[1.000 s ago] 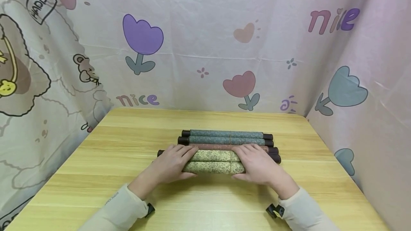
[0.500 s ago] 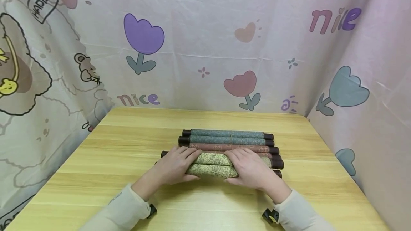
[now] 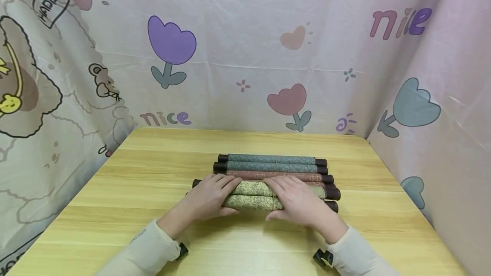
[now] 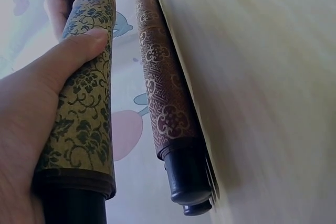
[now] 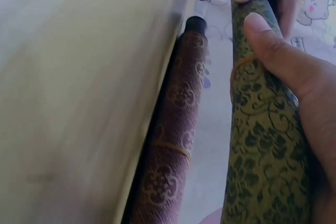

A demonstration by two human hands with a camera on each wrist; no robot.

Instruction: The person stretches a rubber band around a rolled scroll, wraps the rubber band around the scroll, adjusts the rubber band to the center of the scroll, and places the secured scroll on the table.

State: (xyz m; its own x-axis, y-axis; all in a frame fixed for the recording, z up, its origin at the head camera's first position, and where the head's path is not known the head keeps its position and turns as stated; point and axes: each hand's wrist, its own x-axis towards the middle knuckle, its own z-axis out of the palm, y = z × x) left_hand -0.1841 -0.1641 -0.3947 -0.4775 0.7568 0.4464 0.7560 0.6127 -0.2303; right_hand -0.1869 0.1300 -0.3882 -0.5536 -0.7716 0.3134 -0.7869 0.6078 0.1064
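Two yellow-green hanging scrolls (image 3: 253, 202) with a dark floral pattern and dark end knobs lie side by side in both hands, held a little above the table. My left hand (image 3: 209, 197) grips their left part, fingers over the top and thumb (image 4: 84, 48) along the near side. Further right, my right hand (image 3: 299, 201) holds them the same way, its thumb (image 5: 273, 45) near a thin tie cord (image 5: 242, 66). The undersides are hidden. Just beyond them, a red patterned scroll (image 3: 284, 176) lies on the table, apart from the held pair in the wrist views.
Two blue-green scrolls (image 3: 272, 167) with black ends lie behind the red one. The wood-grain table (image 3: 153, 156) ends at a printed curtain (image 3: 230, 54) at the back and sides. Black wrist devices (image 3: 324, 258) sit at both sleeves.
The yellow-green scrolls have come slightly toward me and to the right, showing more of the red scroll. My right hand has slid left along them, closer to the left hand.
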